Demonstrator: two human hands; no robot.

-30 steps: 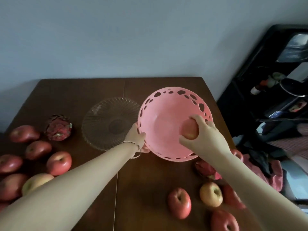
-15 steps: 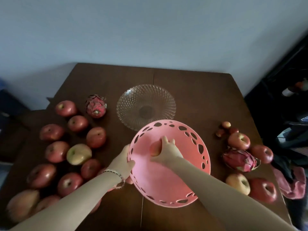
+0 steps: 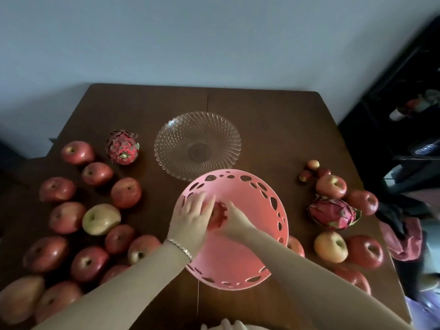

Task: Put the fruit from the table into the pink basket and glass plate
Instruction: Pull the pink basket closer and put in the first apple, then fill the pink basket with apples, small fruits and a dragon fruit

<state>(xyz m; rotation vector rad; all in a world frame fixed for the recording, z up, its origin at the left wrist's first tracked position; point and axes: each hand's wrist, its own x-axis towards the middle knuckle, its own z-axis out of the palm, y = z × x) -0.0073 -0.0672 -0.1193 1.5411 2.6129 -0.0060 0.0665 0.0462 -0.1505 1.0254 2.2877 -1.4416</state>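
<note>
Dim, soft light; wide-angle bending at edges, slight motion blur.

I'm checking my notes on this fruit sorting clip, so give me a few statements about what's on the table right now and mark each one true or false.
1. The glass plate has no fruit on it. True.
2. Both hands are over the pink basket. True: the left hand and right hand meet around a red apple there.
3. There is only one dragon fruit on the table. False: one dragon fruit lies left of the plate, another right of the basket.
4. The basket sits behind the plate, by the wall. False: it is nearer the person than the plate.
5. Most apples lie left of the basket. True.
</note>
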